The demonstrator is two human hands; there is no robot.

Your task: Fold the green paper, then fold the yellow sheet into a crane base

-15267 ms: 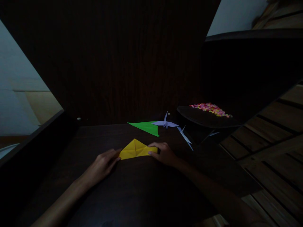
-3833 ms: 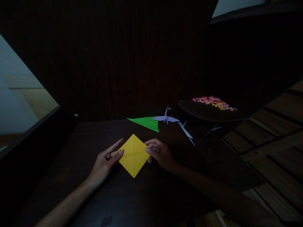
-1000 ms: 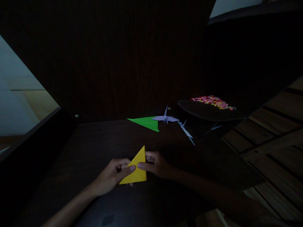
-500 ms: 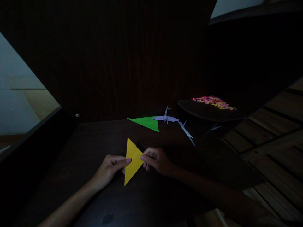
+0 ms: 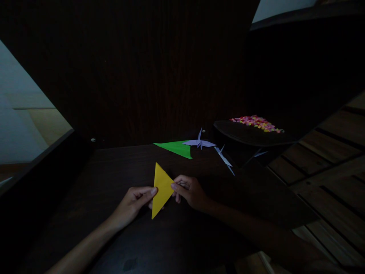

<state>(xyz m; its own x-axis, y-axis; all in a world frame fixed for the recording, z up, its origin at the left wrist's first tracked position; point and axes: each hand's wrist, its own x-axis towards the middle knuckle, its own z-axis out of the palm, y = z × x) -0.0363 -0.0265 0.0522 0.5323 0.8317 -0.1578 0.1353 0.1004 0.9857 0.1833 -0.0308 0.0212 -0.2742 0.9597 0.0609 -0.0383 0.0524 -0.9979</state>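
A yellow sheet of origami paper, folded into a triangle, is held between my two hands over the dark wooden surface. My left hand pinches its long left edge, thumb on top and fingers underneath. At the triangle's right corner, my right hand grips the paper between thumb and curled fingers. Beyond the hands lies a green folded paper. A lilac paper crane overlaps its right end, and a pale blue folded paper crane rests just to the right.
A small dark corner shelf at the right carries a heap of tiny pink, red and yellow pieces. An upright dark panel closes off the back. Wooden slats show at the right, below the surface's edge.
The yellow paper has shifted slightly up and to the right, with both hands still gripping it. My left fingertips now show below its lower edge. The other papers stay put.
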